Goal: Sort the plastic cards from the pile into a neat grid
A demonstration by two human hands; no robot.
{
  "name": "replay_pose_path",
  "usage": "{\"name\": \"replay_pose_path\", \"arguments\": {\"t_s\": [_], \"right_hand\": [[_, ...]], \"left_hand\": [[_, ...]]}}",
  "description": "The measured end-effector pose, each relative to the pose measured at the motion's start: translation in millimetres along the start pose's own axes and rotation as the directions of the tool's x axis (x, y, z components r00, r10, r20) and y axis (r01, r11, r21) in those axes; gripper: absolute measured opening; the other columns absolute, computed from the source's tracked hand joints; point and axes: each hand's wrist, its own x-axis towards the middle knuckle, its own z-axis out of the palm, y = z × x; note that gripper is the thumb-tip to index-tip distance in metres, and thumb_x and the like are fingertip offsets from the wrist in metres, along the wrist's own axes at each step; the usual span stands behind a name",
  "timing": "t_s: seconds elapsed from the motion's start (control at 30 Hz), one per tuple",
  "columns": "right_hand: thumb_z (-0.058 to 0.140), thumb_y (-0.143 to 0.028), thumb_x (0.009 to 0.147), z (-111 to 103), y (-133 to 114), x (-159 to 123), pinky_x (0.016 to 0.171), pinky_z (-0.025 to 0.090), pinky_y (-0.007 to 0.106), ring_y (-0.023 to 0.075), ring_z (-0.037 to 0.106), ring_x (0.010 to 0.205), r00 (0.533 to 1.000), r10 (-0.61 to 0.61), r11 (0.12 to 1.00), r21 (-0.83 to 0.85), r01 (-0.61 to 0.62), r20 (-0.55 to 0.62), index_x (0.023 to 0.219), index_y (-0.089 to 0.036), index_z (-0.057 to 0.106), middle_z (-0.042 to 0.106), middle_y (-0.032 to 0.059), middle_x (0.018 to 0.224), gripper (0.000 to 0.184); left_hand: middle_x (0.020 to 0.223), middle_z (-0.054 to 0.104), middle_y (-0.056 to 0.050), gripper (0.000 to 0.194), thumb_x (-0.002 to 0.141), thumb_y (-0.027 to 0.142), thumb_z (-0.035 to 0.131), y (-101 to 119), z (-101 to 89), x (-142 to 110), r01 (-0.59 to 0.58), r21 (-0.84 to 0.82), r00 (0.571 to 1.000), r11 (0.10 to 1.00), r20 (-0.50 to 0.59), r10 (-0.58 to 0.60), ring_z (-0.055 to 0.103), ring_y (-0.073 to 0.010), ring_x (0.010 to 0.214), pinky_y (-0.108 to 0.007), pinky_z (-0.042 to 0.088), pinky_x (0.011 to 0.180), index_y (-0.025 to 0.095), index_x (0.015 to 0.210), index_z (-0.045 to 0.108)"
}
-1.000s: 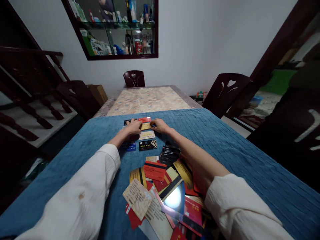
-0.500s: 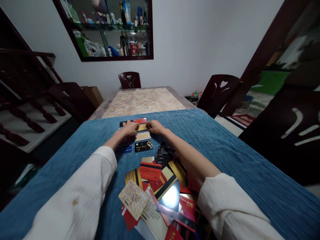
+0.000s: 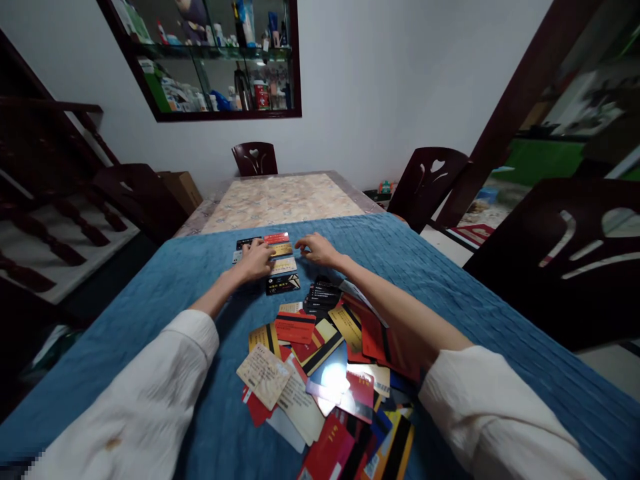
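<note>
My left hand (image 3: 257,259) rests palm-down with its fingers spread over the left column of cards, hiding most of them. A black card (image 3: 246,243) shows beyond its fingertips. Beside it runs a second column, with a red card (image 3: 277,237) at the far end. Nearer lie a gold card (image 3: 283,249), a cream card (image 3: 285,266) and a black VIP card (image 3: 283,285). My right hand (image 3: 317,249) hovers just right of this column, fingers loosely bent and apart, with nothing visible in them.
A stack of black cards (image 3: 323,297) lies under my right forearm. Closer to me is a loose heap of mixed cards (image 3: 295,328), with a bright glare on it. A blue cloth (image 3: 475,407) covers the near table; chairs (image 3: 427,180) stand around it.
My right hand has come away from the gold card, moving slightly right, and its fingers have opened. The blue card left of the VIP card no longer shows. My view has shifted slightly.
</note>
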Motion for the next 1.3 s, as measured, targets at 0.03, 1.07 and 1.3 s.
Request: {"name": "replay_pose_path", "arguments": {"t_s": [0.03,1.07,1.3], "right_hand": [[0.058,-0.013,0.082,-2.8,-0.5,-5.2,0.088,0.042,0.027,0.0189,0.062,0.097,1.000,-0.012,1.000,0.001,0.012,-0.002,0.114,-0.021,0.072,0.074,0.0039,0.105,0.036],[0.058,-0.035,0.095,-34.2,-73.8,-176.5,0.089,0.039,0.043,0.0271,0.050,0.112,0.937,-0.344,0.938,0.022,0.346,-0.061,0.108,-0.025,0.072,0.071,0.0083,0.109,0.022],[0.061,-0.047,0.092,-34.7,-84.1,-191.1,0.091,0.038,0.047,0.0300,0.047,0.113,0.948,-0.317,0.948,-0.032,0.316,-0.034,0.112,-0.019,0.072,0.070,0.0114,0.113,0.035]], "left_hand": [[0.119,0.065,-0.016,0.029,0.081,0.026,0.054,3.5,-0.4,-5.1,-0.011,-0.014,1.000,1.000,-0.007,0.011,0.041,-0.0388,0.130,-0.055,0.035,0.100,0.019,0.102,0.073],[0.122,0.066,-0.012,0.020,0.094,0.031,0.054,125.2,-12.8,-149.2,-0.171,-0.051,0.983,0.984,0.058,0.174,0.034,-0.0380,0.138,-0.062,0.031,0.105,0.023,0.102,0.070],[0.122,0.062,-0.014,0.027,0.095,0.028,0.051,130.7,-6.2,-151.2,-0.205,-0.038,0.978,0.978,0.023,0.206,0.036,-0.0366,0.134,-0.061,0.035,0.103,0.020,0.116,0.065]]}}
